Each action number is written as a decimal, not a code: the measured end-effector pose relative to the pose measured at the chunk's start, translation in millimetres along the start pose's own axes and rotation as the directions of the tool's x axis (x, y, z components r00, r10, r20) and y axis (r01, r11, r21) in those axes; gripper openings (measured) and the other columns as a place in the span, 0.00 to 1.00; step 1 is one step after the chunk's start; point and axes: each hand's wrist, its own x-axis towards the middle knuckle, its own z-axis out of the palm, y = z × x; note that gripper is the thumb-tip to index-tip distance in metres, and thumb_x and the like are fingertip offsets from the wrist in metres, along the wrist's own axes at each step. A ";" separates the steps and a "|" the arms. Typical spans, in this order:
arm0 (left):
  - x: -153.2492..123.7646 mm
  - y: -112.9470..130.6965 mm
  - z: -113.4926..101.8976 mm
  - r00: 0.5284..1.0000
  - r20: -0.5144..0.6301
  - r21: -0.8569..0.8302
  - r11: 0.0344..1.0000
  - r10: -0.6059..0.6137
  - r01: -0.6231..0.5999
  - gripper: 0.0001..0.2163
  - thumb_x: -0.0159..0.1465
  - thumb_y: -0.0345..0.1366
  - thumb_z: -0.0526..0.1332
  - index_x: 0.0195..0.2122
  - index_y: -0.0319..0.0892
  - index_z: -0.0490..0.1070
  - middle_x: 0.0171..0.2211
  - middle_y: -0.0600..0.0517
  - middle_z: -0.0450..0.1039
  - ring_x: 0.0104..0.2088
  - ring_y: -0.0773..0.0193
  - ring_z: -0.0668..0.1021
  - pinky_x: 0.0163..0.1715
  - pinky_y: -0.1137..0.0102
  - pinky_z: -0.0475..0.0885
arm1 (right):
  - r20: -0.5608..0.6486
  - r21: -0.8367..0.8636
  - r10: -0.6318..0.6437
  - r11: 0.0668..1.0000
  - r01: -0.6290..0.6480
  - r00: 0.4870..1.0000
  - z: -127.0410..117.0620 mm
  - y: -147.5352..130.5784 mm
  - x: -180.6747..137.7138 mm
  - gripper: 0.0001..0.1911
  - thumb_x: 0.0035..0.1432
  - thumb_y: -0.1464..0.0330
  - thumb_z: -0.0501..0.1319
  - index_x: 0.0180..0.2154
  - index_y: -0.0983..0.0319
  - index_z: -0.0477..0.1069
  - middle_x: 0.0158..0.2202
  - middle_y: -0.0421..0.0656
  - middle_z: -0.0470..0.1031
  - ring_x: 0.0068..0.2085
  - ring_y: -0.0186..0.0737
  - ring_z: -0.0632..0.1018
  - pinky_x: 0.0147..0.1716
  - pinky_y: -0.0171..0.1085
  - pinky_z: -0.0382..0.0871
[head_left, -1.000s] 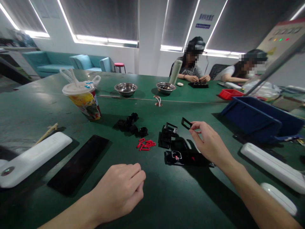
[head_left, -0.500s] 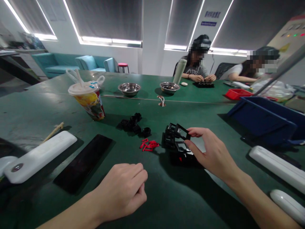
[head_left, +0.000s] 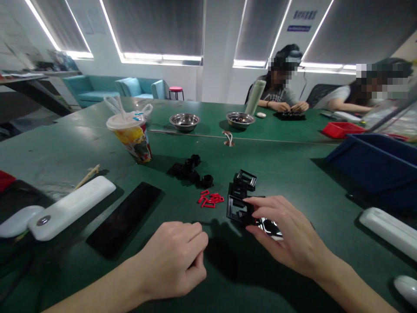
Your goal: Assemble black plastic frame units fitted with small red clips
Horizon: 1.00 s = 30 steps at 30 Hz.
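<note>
Right hand (head_left: 288, 239) was low over green table (head_left: 293, 174). Its fingers (head_left: 260, 203) were curled, thumb and forefinger pinched on black frame (head_left: 237, 209) at hand's 10 o'clock. Frame was down at table surface. Stack of black frames (head_left: 246, 179) was just beyond it at 12 o'clock. Red clips (head_left: 211, 200) lay near frame at 10 o'clock. Left hand (head_left: 172, 261) rested as closed fist, nothing visible inside. Cup (head_left: 132, 137) stood well apart at 11 o'clock.

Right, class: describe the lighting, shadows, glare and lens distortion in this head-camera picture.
Head view: bright strips under the window blinds backlight the room; pale glare lies on the green table at left; the right hand, pinching a black frame, and the fisted left hand cast soft shadows; the wide lens slants the window lines.
</note>
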 end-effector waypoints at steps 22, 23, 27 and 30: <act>0.2 3.3 -8.4 0.959 -0.279 -0.066 0.996 0.044 -0.065 0.13 0.71 0.44 0.63 0.48 0.43 0.64 0.47 0.45 0.78 0.45 0.57 0.83 0.39 0.67 0.77 | 0.095 0.180 -0.065 0.982 0.047 0.993 18.7 -29.3 0.0 0.05 0.76 0.65 0.59 0.48 0.59 0.69 0.51 0.50 0.84 0.43 0.42 0.83 0.42 0.41 0.79; -0.1 3.2 -8.2 0.961 -0.275 -0.066 0.996 0.038 -0.059 0.12 0.71 0.42 0.63 0.48 0.43 0.64 0.48 0.45 0.78 0.46 0.57 0.83 0.39 0.67 0.77 | 0.097 0.185 -0.067 0.982 0.048 0.993 19.4 -29.8 0.0 0.05 0.77 0.64 0.59 0.47 0.59 0.69 0.51 0.50 0.84 0.43 0.42 0.83 0.42 0.41 0.79; -0.6 2.6 -6.2 0.968 -0.248 -0.099 0.993 0.032 -0.059 0.11 0.69 0.38 0.64 0.47 0.44 0.63 0.46 0.48 0.79 0.48 0.57 0.84 0.41 0.67 0.77 | 0.104 0.205 -0.077 0.977 0.054 0.992 21.3 -32.4 0.3 0.05 0.77 0.64 0.58 0.47 0.59 0.68 0.51 0.50 0.84 0.42 0.41 0.83 0.42 0.40 0.78; -0.3 1.8 -4.1 0.979 -0.200 -0.133 0.990 0.024 -0.052 0.11 0.67 0.36 0.64 0.47 0.45 0.63 0.43 0.50 0.78 0.42 0.58 0.84 0.38 0.66 0.76 | 0.114 0.201 -0.083 0.978 0.059 0.990 22.5 -34.3 0.7 0.07 0.78 0.62 0.56 0.47 0.59 0.67 0.50 0.49 0.84 0.43 0.41 0.84 0.44 0.41 0.78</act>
